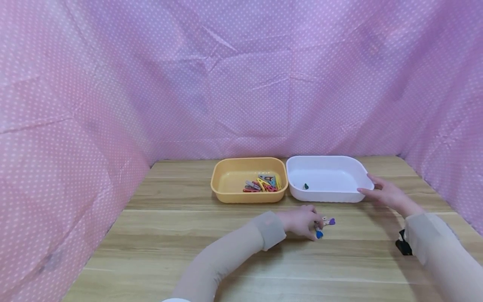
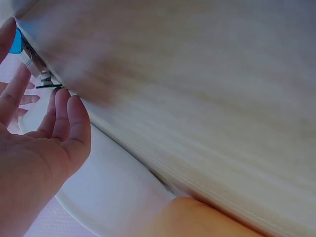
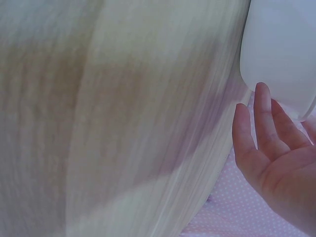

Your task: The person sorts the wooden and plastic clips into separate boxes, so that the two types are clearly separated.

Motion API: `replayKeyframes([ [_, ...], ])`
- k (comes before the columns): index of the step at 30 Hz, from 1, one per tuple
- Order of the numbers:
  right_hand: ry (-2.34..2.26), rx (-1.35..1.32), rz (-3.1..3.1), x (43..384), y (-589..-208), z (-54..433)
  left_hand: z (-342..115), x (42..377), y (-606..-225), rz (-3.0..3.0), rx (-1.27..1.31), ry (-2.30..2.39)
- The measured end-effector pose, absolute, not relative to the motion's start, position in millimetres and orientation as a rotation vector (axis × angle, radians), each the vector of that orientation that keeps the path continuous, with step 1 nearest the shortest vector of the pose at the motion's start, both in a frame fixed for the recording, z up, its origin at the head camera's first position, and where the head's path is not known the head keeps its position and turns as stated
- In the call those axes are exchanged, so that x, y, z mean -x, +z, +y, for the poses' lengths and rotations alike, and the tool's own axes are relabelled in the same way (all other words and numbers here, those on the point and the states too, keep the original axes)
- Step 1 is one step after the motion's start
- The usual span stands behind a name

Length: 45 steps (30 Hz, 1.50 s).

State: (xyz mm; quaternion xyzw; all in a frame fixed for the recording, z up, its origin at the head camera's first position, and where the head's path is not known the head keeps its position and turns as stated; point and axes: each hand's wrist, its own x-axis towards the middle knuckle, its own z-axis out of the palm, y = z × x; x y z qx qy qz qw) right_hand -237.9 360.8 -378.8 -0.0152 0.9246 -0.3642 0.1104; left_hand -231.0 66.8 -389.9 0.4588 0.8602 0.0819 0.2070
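Small wooden clothespins with heart ends lie on the table before the white bin. One has a blue heart (image 1: 319, 234), another a purple heart (image 1: 332, 221). My left hand (image 1: 300, 221) reaches over them from the left with bent, spread fingers. In the left wrist view the blue heart (image 2: 17, 41) shows between thumb and forefinger, which stand apart. My right hand (image 1: 388, 193) touches the near right corner of the white bin (image 1: 326, 196), thumb at the front rim and fingers by the right side. Those fingers look mostly straight in the right wrist view.
Beside the white bin stands a yellow bin (image 1: 241, 198) with several coloured plastic clothespins (image 1: 262, 183) inside. A dark green heart clothespin (image 1: 306, 186) lies in the white bin. Pink dotted cloth (image 1: 241, 84) hangs behind the wooden table (image 1: 170, 235). A black object (image 1: 403, 246) shows by the right sleeve.
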Motion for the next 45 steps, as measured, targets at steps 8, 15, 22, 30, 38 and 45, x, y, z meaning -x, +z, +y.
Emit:
replayKeyframes([
  [8,-1.119,0.063,2.681,236.0,-373.0,357.8,65.1,231.0,-388.4,2.358,-1.297,0.266],
  [15,-1.115,0.049,2.668,236.1,-371.9,358.0,63.4,233.2,-386.4,2.294,-1.358,0.311],
  [22,-1.092,0.037,2.676,236.6,-371.9,356.8,60.5,236.7,-386.3,2.246,-1.337,0.351],
  [30,-1.091,0.028,2.68,236.8,-370.2,353.6,55.7,242.8,-388.2,2.225,-1.306,0.414],
  [38,-1.086,0.016,2.674,237.1,-369.3,353.9,47.6,249.9,-382.7,2.228,-1.338,0.461],
  [45,-1.077,0.019,2.684,237.4,-368.5,353.8,38.3,254.4,-375.5,2.224,-1.26,0.552],
])
